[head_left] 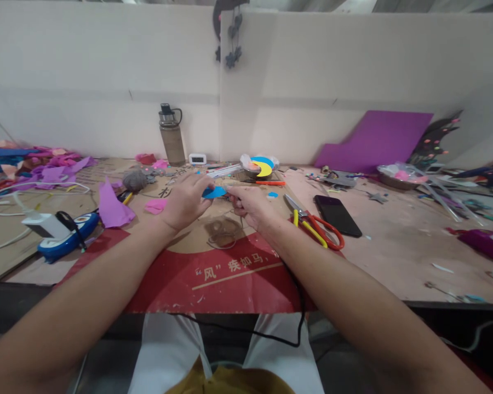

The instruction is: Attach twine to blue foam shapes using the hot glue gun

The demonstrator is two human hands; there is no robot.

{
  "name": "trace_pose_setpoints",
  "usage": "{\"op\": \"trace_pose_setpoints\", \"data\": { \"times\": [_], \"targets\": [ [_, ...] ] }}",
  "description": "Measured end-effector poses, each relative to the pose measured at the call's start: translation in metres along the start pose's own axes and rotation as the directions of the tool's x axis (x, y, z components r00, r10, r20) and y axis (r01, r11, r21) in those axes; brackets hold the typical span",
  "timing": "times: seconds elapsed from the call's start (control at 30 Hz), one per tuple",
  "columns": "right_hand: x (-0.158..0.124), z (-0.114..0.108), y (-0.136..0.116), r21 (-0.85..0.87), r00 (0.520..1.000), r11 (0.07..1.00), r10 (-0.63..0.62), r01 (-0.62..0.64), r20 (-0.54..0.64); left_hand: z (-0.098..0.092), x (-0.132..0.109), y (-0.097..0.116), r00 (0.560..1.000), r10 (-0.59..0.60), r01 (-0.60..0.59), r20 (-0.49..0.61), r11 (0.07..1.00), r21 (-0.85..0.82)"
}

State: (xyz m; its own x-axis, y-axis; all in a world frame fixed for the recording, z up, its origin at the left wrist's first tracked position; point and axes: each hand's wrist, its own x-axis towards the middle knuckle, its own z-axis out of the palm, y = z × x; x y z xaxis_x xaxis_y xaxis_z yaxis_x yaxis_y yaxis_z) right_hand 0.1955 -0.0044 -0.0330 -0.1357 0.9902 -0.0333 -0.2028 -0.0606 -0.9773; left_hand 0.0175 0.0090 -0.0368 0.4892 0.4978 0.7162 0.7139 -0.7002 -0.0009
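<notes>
My left hand (188, 200) is closed on a small flat blue piece (214, 192), gripped between thumb and fingers above the middle of the table. My right hand (250, 203) is pinched shut at the piece's right edge; what sits between its fingertips is too small to make out. Below the hands, a loose coil of thin string (222, 232) lies on the brown and red board. A little blue scrap (272, 195) rests just right of my right hand. Beyond it stands a bowl (252, 174) with a blue and yellow crescent shape (263, 166) on top.
Scissors with red handles (326, 230), yellow-handled pliers (312, 227) and a black phone (339, 215) lie to the right. A bottle (171, 139) stands at the back. A blue power strip (68, 241) with cables and a grey yarn ball (134, 180) are left.
</notes>
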Motion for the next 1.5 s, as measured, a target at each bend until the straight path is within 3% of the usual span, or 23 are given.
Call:
{"op": "trace_pose_setpoints", "data": {
  "times": [0.07,0.13,0.2,0.3,0.4,0.57,0.7,0.87,0.97,1.1,1.2,1.27,1.33,1.4,1.5],
  "targets": [
    [-0.001,0.0,-0.001,0.018,0.999,1.0,0.016,-0.016,0.031,0.001,0.0,0.004,0.988,-0.152,0.152,0.0,0.984,-0.098],
    [-0.002,0.0,-0.002,-0.003,0.999,1.0,-0.008,0.008,0.05,0.003,0.001,0.01,0.936,-0.353,0.348,0.023,0.906,-0.241],
    [-0.002,-0.001,-0.001,-0.095,0.997,0.993,-0.065,0.068,0.035,0.004,0.002,0.017,0.841,-0.525,0.527,0.134,0.734,-0.429],
    [0.001,-0.004,0.001,-0.305,0.979,0.932,-0.204,0.195,0.0,0.006,0.004,0.023,0.745,-0.601,0.634,0.29,0.5,-0.59],
    [0.003,-0.006,0.003,-0.483,0.941,0.82,-0.336,0.308,0.03,0.009,0.005,0.022,0.717,-0.619,0.654,0.32,0.438,-0.617],
    [0.003,-0.008,0.006,-0.624,0.891,0.667,-0.442,0.406,0.107,0.011,0.005,0.02,0.714,-0.623,0.64,0.32,0.395,-0.659],
    [0.004,-0.008,0.01,-0.67,0.85,0.578,-0.502,0.466,0.158,0.011,0.006,0.021,0.669,-0.652,0.631,0.357,0.245,-0.736],
    [0.0,-0.006,0.016,-0.729,0.772,0.407,-0.58,0.551,0.26,0.015,0.005,0.017,0.658,-0.652,0.565,0.376,0.098,-0.82],
    [-0.003,-0.001,0.02,-0.736,0.755,0.347,-0.567,0.582,0.329,0.016,0.005,0.017,0.627,-0.659,0.562,0.415,0.014,-0.827],
    [-0.006,0.006,0.021,-0.73,0.761,0.331,-0.52,0.599,0.388,0.013,0.007,0.019,0.6,-0.653,0.588,0.463,-0.032,-0.808],
    [-0.006,-0.003,0.011,-0.76,0.768,0.295,-0.511,0.579,0.387,0.011,0.009,0.02,0.578,-0.689,0.589,0.438,-0.02,-0.808],
    [-0.004,-0.019,0.002,-0.845,0.787,0.253,-0.554,0.471,0.273,0.009,0.01,0.018,0.563,-0.725,0.579,0.397,0.003,-0.815],
    [0.0,-0.039,-0.004,-0.919,0.814,0.281,-0.577,0.278,0.07,0.007,0.01,0.016,0.556,-0.75,0.575,0.359,0.035,-0.818],
    [0.005,-0.055,-0.003,-0.94,0.914,0.324,-0.405,0.111,-0.031,0.006,0.011,0.013,0.551,-0.761,0.583,0.343,0.057,-0.811],
    [0.013,-0.065,0.008,-0.901,0.969,0.431,-0.239,0.048,-0.063,0.007,0.009,0.008,0.562,-0.759,0.579,0.329,0.077,-0.811]
  ]
}}
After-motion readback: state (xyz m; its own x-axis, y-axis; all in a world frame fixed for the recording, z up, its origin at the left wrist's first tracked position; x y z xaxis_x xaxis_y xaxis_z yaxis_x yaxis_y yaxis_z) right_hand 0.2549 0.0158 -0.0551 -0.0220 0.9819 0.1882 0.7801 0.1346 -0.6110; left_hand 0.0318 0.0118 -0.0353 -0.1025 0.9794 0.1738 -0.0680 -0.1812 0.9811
